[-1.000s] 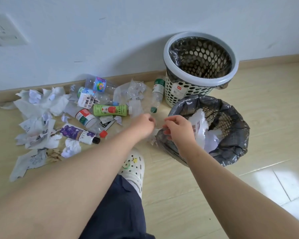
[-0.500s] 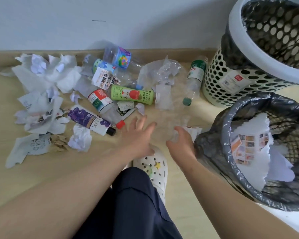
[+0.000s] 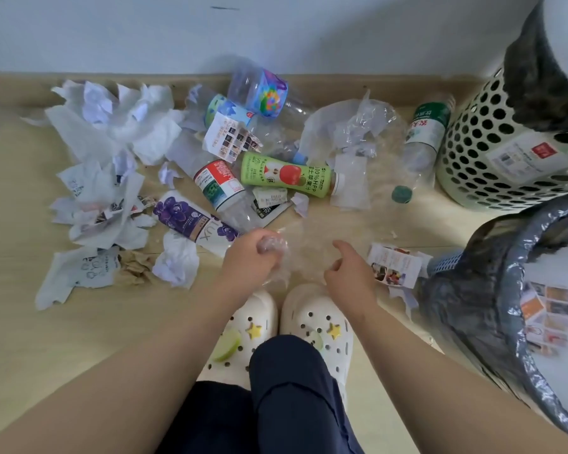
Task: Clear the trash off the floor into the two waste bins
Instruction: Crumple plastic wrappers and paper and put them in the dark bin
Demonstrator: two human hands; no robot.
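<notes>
Down low, left hand (image 3: 251,261) fingers bunching clear plastic film (image 3: 281,257), film trailing rightward, right hand (image 3: 350,276) fingers loosely curled

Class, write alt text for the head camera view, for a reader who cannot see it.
A person's left hand grips crumpled clear plastic, the right hand close beside it. Bottles and torn paper litter the floor by the wall; a white perforated bin and a dark-bagged bin stand at right.

Two waste bins stand on the floor: one white perforated bin (image 3: 492,158) and one black-lined bin (image 3: 466,290). Six bottles lie there: five drink bottles (image 3: 289,175) and one purple Lux bottle (image 3: 191,221). There are two hands, the left hand (image 3: 253,260) gripping one wad of clear film (image 3: 277,253) and the right hand (image 3: 348,273), two white clogs (image 3: 315,319), and crumpled papers (image 3: 112,126) too many to count.
</notes>
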